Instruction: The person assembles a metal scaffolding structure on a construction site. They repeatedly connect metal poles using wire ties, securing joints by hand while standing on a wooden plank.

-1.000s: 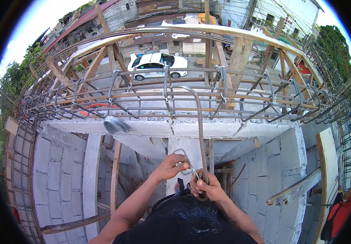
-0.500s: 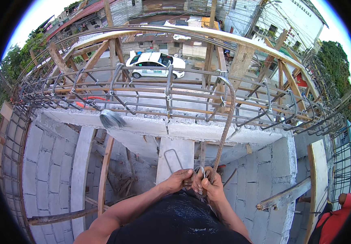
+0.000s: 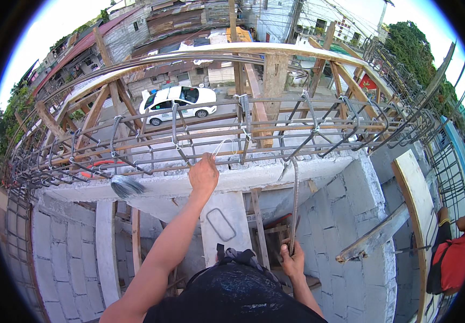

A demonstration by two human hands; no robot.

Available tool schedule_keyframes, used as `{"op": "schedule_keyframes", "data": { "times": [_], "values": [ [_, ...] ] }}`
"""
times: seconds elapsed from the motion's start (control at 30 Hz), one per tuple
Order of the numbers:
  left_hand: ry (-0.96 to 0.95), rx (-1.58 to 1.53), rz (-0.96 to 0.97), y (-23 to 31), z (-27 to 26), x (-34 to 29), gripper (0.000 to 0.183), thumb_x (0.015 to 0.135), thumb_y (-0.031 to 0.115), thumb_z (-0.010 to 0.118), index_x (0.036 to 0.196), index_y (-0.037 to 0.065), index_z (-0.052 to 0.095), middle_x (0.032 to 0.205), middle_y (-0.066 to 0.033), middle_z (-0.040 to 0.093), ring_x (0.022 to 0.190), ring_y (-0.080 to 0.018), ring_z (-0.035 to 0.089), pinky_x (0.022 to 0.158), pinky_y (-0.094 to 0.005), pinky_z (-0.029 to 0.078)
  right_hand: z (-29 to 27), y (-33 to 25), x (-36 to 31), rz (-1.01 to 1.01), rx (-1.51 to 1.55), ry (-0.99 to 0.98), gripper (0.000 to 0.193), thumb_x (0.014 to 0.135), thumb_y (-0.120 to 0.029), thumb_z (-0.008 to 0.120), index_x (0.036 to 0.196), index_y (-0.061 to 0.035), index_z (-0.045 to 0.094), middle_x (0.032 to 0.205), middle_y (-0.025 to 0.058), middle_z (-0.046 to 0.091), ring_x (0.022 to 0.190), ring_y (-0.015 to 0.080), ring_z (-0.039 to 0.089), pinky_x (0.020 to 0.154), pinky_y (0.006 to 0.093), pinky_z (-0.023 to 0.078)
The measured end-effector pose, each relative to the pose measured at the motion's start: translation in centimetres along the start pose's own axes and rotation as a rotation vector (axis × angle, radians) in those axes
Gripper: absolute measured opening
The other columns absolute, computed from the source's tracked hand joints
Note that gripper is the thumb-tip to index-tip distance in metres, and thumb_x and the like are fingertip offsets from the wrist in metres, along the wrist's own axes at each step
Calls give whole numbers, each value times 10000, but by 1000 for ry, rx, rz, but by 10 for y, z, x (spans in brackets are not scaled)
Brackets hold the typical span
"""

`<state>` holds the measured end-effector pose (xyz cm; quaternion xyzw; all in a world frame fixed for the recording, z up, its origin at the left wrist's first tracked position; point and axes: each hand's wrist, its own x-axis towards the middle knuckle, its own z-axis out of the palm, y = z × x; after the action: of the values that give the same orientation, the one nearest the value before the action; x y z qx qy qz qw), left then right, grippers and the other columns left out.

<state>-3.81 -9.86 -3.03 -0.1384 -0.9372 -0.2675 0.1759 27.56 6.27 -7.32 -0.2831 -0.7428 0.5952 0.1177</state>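
My left hand [image 3: 204, 173] is reached forward to the near side of the rebar cage [image 3: 189, 149], its fingers pinched on a thin, pale tie wire [image 3: 225, 146] bent into a loop. The loop stands out to the right, in front of the bars. Close to my body, my right hand [image 3: 292, 259] is wrapped round a ribbed steel bar [image 3: 296, 207]. That bar rises toward the cage, its upper end reaching the lower bars beside a bent stirrup. A rectangular steel stirrup [image 3: 221, 224] lies on the plank [image 3: 206, 243] between my arms.
A bundle of grey tie wire [image 3: 126, 187] hangs at the cage's left part. Concrete block walls [image 3: 63, 250] stand on both sides, over a deep drop with timber props. A rough beam [image 3: 375, 237] juts in at right, near a person in red [image 3: 460, 261]. Beyond is a white car [image 3: 176, 104].
My hands were together near my body; the left has gone forward and left to the cage with the wire. The right has lowered the bar, whose hooked top was above the cage. My view has shifted right.
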Motion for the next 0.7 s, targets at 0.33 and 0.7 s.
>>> {"op": "schedule_keyframes", "data": {
  "times": [0.33, 0.7],
  "values": [
    [-327, 406, 273, 46, 39, 45, 247, 859, 262, 567, 850, 27, 640, 761, -202, 664, 747, -359, 662, 652, -448, 521, -3, 3, -12, 109, -13, -133, 361, 902, -318, 576, 1123, -35, 539, 857, 183, 650, 839, 384, 615, 756, 438, 474],
    [-647, 216, 244, 21, 14, 86, 288, 848, 268, 572, 782, 8, 675, 813, -225, 656, 789, -384, 632, 743, -435, 472, -17, 21, 12, -68, -126, -189, 401, 917, -368, 532, 1128, -27, 529, 895, 216, 641, 880, 391, 601, 785, 447, 463]
  ]
}}
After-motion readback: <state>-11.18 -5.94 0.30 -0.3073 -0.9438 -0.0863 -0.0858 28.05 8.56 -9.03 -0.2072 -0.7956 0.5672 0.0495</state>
